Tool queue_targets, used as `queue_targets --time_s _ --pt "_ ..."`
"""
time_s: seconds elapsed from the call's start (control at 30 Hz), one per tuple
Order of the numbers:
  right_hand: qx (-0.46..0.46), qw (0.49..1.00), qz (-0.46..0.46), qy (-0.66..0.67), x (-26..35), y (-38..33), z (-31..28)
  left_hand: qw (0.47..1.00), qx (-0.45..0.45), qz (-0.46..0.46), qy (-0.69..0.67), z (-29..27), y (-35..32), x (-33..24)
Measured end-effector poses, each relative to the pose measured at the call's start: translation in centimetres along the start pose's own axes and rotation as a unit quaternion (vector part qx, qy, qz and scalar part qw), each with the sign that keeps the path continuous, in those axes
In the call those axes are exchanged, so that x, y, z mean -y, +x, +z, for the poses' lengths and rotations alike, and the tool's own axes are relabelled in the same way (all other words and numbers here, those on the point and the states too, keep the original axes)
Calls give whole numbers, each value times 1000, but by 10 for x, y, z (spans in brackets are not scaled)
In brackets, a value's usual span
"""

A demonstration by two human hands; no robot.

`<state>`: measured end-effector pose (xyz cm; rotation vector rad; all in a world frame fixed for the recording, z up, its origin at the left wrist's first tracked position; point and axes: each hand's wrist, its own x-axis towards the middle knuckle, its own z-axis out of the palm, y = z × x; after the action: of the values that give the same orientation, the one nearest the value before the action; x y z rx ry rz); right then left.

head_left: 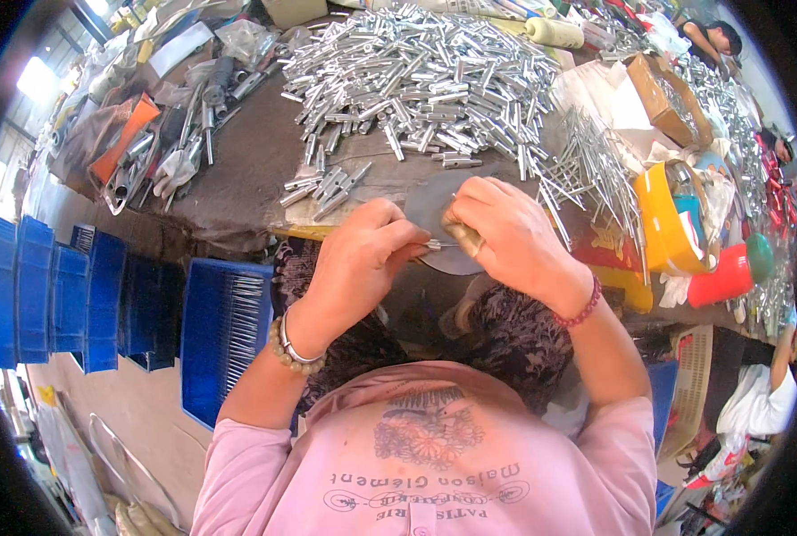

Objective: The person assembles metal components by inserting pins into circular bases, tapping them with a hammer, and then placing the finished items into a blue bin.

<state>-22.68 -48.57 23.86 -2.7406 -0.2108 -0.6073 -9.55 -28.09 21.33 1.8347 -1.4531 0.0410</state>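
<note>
Between the thumb and forefinger of my left hand [358,255] is a small silver metal tube [433,245]. My right hand [514,237] is closed just to its right, with a thin metal rod [448,245] reaching from its fingers to the tube; most of the rod is hidden. Tan wrapping [463,234] covers a digit of that hand. Both hands are above a round grey disc [427,201] at the table's front edge. Beyond the left hand lies a small group of metal tubes [327,189].
A large heap of metal tubes [416,71] covers the back of the table. Thin rods [595,165] lie at right, beside a yellow container [662,219] and a red cylinder [720,275]. A blue crate of rods [206,339] stands low at left. Other people [715,45] are at far right.
</note>
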Motion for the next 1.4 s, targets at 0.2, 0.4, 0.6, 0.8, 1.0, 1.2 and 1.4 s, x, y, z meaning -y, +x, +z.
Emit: queue_targets --time_s 0.2,0.4,0.6,0.8,1.0,1.2,1.4 --pt "3 996 42 81 12 -6 1 1000 -10 17 5 1 0 3" --pt "-21 997 26 70 15 -4 2 1000 -11 14 10 2 0 4" --pt "-15 999 15 39 19 -3 3 1000 -11 12 7 2 0 3" --pt "-1 999 -12 -52 33 -5 -4 1000 -2 -4 5 0 2 -2" --pt "-73 985 100 -121 29 -26 -17 999 1 -29 -36 0 -3 1" --pt "-67 974 179 -123 3 -46 -17 998 9 -35 -47 0 1 -1" --pt "-111 979 171 11 35 -57 -27 999 5 -18 -32 2 4 -1"
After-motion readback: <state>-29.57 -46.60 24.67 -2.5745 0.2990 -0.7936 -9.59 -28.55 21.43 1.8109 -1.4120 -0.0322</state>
